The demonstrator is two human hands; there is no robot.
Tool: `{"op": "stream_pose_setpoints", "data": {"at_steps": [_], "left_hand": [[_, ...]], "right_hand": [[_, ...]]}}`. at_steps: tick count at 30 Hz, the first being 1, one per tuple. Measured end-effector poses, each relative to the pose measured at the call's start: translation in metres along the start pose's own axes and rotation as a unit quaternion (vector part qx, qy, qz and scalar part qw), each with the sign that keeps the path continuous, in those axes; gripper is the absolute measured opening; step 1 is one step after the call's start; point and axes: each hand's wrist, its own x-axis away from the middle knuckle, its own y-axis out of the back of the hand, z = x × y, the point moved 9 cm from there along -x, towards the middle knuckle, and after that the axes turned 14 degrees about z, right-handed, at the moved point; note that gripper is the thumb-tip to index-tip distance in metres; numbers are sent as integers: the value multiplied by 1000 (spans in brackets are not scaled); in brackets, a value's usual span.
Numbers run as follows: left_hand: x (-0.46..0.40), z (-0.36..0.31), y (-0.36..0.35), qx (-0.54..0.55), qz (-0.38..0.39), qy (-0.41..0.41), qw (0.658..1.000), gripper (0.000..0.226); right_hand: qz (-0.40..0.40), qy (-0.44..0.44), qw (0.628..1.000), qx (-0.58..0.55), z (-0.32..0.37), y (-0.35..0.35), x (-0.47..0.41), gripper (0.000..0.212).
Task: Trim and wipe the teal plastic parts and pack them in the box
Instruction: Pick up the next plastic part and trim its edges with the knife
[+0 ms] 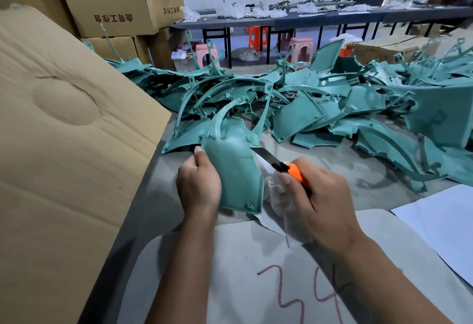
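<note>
My left hand (pixel 198 183) grips the left edge of a teal plastic part (pixel 234 170), holding it tilted above the grey table (pixel 358 190). My right hand (pixel 320 201) grips an orange utility knife (pixel 294 171); its blade touches the part's upper right edge. A white cloth (pixel 275 190) is bunched under my right hand, beside the part. Behind lies a large pile of teal parts (pixel 320 108). The cardboard box flap (pixel 64 144) rises at the left.
A white sheet (pixel 445 226) lies at the right table edge. A pale board with red numbers (pixel 256 272) sits in front of me. Stacked cartons (pixel 112 6) stand at the back left; a long dark table (pixel 307 20) and pink stools (pixel 302 47) stand beyond.
</note>
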Motion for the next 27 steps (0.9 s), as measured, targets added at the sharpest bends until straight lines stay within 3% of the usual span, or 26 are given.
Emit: {"op": "stream_pose_setpoints", "data": {"at_steps": [6,10,13,23,27], "left_hand": [[0,-5,26,-49,-69,-2,996,52],[-2,-5,36,-60,-95,3,994,52],[0,-8,31,-46,-83,-9,995,54],[-1,11,1,133,3,78,988,40],[2,16,-10,180,27,109,977,37]], "right_hand": [[115,70,985,-103,3,-12,2,40],[63,50,996,-47,5,-6,1,40],[38,32,999,3,7,-7,-2,42],[89,95,987,-90,11,-9,3,47],[39,98,990,-92,14,-1,6,49]]}}
